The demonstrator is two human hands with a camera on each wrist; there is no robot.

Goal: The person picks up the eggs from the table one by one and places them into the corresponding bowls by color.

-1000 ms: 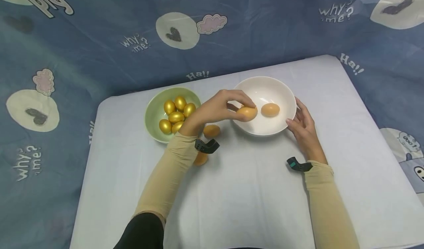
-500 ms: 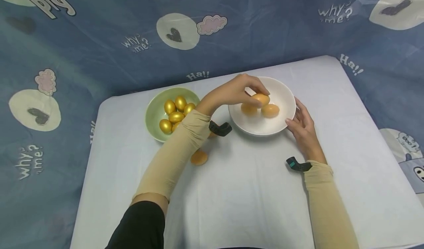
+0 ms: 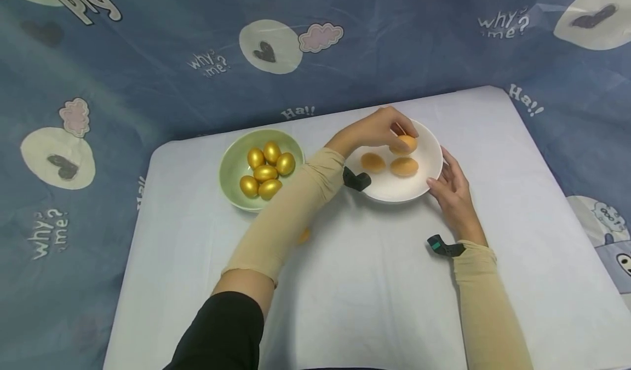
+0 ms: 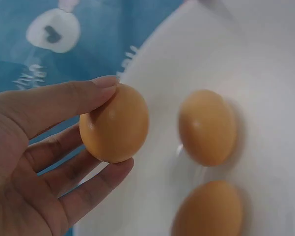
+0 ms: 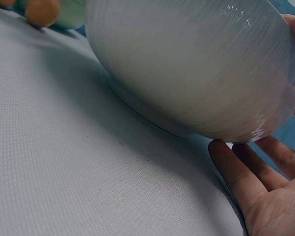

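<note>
My left hand [image 3: 377, 129] pinches a brown egg [image 4: 115, 125] between thumb and fingertips, over the far side of a white bowl [image 3: 386, 191]. Inside that bowl lie two brown eggs, a left one [image 3: 373, 162] and a right one [image 3: 404, 166]. On the bowl's right side my right hand [image 3: 453, 192] holds the wall, thumb near the rim and fingers round the outside. The right wrist view shows its fingertips [image 5: 220, 147] at the underside of the bowl.
A pale green bowl [image 3: 228, 175] with several golden eggs [image 3: 265, 173] stands to the left on the white-covered table [image 3: 365, 282]. One brown egg [image 3: 303, 236] on the cloth is mostly hidden under my left forearm. A blue printed curtain [image 3: 394, 41] hangs behind.
My left hand has moved right and back across the white bowl. One egg now lies released in it, and the hand carries another egg. My right hand has stayed at the bowl.
</note>
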